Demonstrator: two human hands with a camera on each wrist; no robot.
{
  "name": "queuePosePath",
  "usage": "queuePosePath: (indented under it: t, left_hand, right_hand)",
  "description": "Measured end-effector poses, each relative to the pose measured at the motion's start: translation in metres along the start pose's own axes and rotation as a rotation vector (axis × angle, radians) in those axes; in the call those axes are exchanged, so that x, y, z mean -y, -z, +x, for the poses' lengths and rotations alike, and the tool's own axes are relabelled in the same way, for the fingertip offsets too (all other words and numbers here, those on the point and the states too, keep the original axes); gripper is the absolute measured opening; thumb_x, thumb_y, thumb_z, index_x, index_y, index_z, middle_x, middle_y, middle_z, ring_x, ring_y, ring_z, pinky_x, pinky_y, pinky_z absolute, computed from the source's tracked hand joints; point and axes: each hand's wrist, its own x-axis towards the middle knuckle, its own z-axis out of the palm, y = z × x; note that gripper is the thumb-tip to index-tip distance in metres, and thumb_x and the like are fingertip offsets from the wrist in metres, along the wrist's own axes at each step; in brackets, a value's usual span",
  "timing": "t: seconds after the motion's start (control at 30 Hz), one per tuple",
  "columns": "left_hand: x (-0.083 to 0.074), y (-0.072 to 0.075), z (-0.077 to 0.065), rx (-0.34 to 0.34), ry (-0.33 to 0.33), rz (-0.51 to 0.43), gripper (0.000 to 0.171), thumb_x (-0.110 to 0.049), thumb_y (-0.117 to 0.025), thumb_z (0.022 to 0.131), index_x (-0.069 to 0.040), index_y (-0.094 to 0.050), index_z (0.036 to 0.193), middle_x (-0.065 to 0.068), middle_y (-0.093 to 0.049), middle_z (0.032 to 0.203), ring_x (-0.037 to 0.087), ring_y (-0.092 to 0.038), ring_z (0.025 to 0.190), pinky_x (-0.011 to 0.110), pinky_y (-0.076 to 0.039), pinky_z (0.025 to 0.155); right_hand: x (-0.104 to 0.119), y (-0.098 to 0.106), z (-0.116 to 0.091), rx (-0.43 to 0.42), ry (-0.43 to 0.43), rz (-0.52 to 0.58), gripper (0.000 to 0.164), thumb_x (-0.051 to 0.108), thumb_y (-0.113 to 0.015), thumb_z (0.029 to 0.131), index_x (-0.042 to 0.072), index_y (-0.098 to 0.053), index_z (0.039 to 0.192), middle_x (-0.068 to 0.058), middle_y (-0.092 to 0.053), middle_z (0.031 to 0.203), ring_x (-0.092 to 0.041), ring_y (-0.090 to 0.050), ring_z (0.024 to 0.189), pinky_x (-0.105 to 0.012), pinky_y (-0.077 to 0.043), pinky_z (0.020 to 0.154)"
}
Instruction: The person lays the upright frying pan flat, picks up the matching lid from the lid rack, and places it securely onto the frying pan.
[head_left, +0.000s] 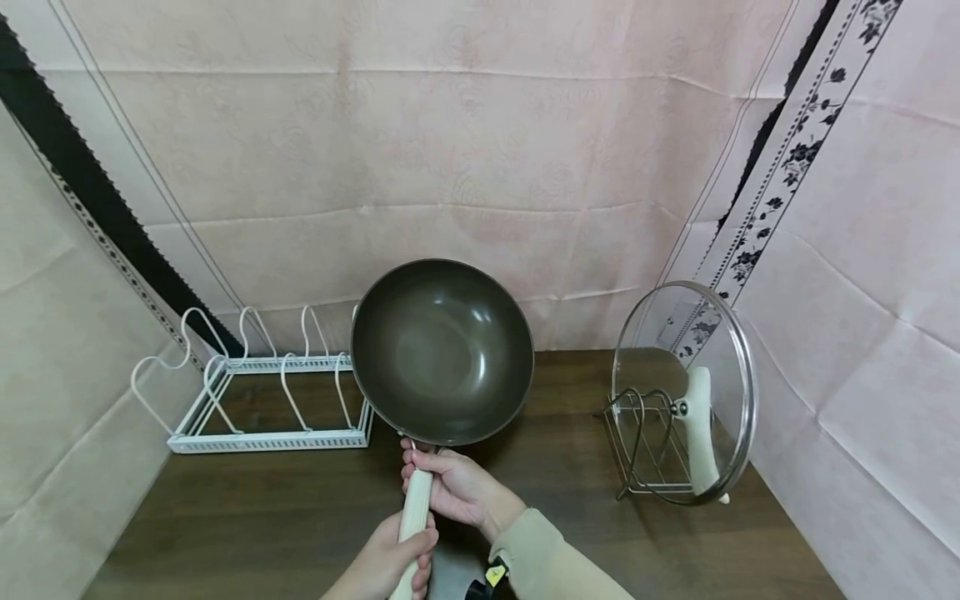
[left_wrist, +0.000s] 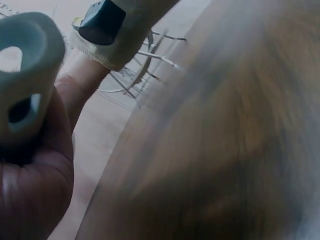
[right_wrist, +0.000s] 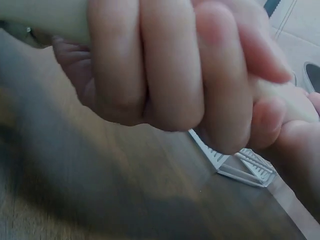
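A dark wok (head_left: pixel 442 350) with a pale handle (head_left: pixel 415 508) is held up over the brown tabletop, its inside facing me. My left hand (head_left: pixel 393 550) grips the lower part of the handle, fingers wrapped round it. Nearer the wok, my right hand (head_left: pixel 457 492) holds the handle's upper end, close under the rim. In the left wrist view the hollow handle end (left_wrist: pixel 42 55) sticks out above the left hand (left_wrist: pixel 37 195). Curled fingers (right_wrist: pixel 170 65) round the handle fill the right wrist view. The wok's underside is hidden.
A white wire dish rack (head_left: pixel 270 442) stands at the left, partly behind the wok. At the right a glass lid (head_left: pixel 742 400) with a pale handle stands upright in a small wire rack (head_left: pixel 637 483). Cloth-covered walls (head_left: pixel 450 142) enclose the back and sides of the wooden tabletop (head_left: pixel 285 517).
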Motion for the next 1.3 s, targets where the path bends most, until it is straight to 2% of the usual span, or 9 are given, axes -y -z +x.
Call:
queuePosePath:
  t: [0.1, 0.27, 0.43, 0.53, 0.63, 0.8, 1.07, 1.3]
  left_hand:
    - [0.004, 0.002, 0.003, -0.044, -0.001, 0.089, 0.019, -0.011, -0.054, 0.098, 0.005, -0.042, 0.100, 0.003, -0.052, 0.065, 0.014, -0.052, 0.047, 0.029, -0.048, 0.045]
    - [0.008, 0.005, 0.005, -0.130, 0.030, 0.215, 0.022, -0.016, -0.059, 0.096, 0.002, -0.046, 0.098, 0.005, -0.054, 0.066, 0.017, -0.054, 0.047, 0.031, -0.050, 0.045]
    - [0.006, 0.000, 0.009, -0.264, 0.057, 0.351, 0.027, -0.023, -0.063, 0.094, -0.001, -0.048, 0.092, 0.004, -0.052, 0.059, 0.016, -0.051, 0.043, 0.032, -0.048, 0.042]
    - [0.005, -0.002, 0.011, -0.353, 0.086, 0.400, 0.029, -0.026, -0.065, 0.092, -0.002, -0.049, 0.089, 0.003, -0.049, 0.054, 0.015, -0.048, 0.039, 0.033, -0.046, 0.039]
    - [0.007, -0.004, 0.012, -0.405, 0.118, 0.408, 0.030, -0.028, -0.066, 0.091, -0.004, -0.049, 0.086, 0.001, -0.047, 0.050, 0.014, -0.045, 0.036, 0.032, -0.044, 0.037]
    - [0.010, -0.006, 0.011, -0.414, 0.138, 0.368, 0.031, -0.027, -0.067, 0.090, -0.003, -0.048, 0.086, 0.000, -0.044, 0.049, 0.012, -0.042, 0.035, 0.029, -0.041, 0.035]
    - [0.006, -0.008, 0.007, -0.363, 0.136, 0.265, 0.025, -0.019, -0.064, 0.091, -0.002, -0.046, 0.088, 0.000, -0.043, 0.050, 0.013, -0.042, 0.037, 0.027, -0.040, 0.038]
    - [0.002, -0.005, 0.000, -0.348, 0.107, 0.271, 0.022, -0.014, -0.064, 0.089, -0.001, -0.046, 0.090, 0.001, -0.044, 0.051, 0.011, -0.042, 0.038, 0.025, -0.039, 0.037]
  right_hand:
    - [-0.003, 0.002, 0.000, -0.052, 0.034, -0.048, 0.016, 0.007, -0.044, 0.102, 0.005, -0.049, 0.116, 0.002, -0.054, 0.095, -0.009, -0.053, 0.084, -0.025, -0.045, 0.082]
    - [-0.010, 0.003, 0.000, -0.129, 0.068, -0.098, 0.022, 0.006, -0.048, 0.100, 0.000, -0.047, 0.121, -0.001, -0.054, 0.095, -0.012, -0.052, 0.085, -0.026, -0.046, 0.082]
    - [-0.014, 0.002, 0.001, -0.181, 0.105, -0.094, 0.026, 0.006, -0.051, 0.098, -0.002, -0.047, 0.123, -0.002, -0.056, 0.095, -0.013, -0.052, 0.086, -0.027, -0.046, 0.083]
    - [-0.017, 0.001, 0.002, -0.199, 0.130, -0.088, 0.026, 0.005, -0.052, 0.098, -0.003, -0.048, 0.122, -0.002, -0.057, 0.094, -0.014, -0.052, 0.086, -0.027, -0.046, 0.082]
    - [-0.019, 0.002, 0.003, -0.213, 0.140, -0.092, 0.024, 0.004, -0.052, 0.098, -0.003, -0.049, 0.121, -0.003, -0.057, 0.094, -0.014, -0.052, 0.086, -0.027, -0.047, 0.082]
    - [-0.021, 0.003, 0.003, -0.230, 0.130, -0.105, 0.027, 0.005, -0.052, 0.097, -0.004, -0.048, 0.123, -0.004, -0.056, 0.095, -0.015, -0.052, 0.086, -0.027, -0.046, 0.081]
    - [-0.023, 0.005, 0.002, -0.239, 0.144, -0.136, 0.027, 0.005, -0.054, 0.096, -0.005, -0.048, 0.120, -0.008, -0.057, 0.098, -0.016, -0.053, 0.087, -0.027, -0.046, 0.082]
    - [-0.025, 0.006, 0.001, -0.242, 0.150, -0.184, 0.032, 0.008, -0.057, 0.096, -0.009, -0.049, 0.122, -0.011, -0.061, 0.103, -0.017, -0.060, 0.094, -0.029, -0.046, 0.091]
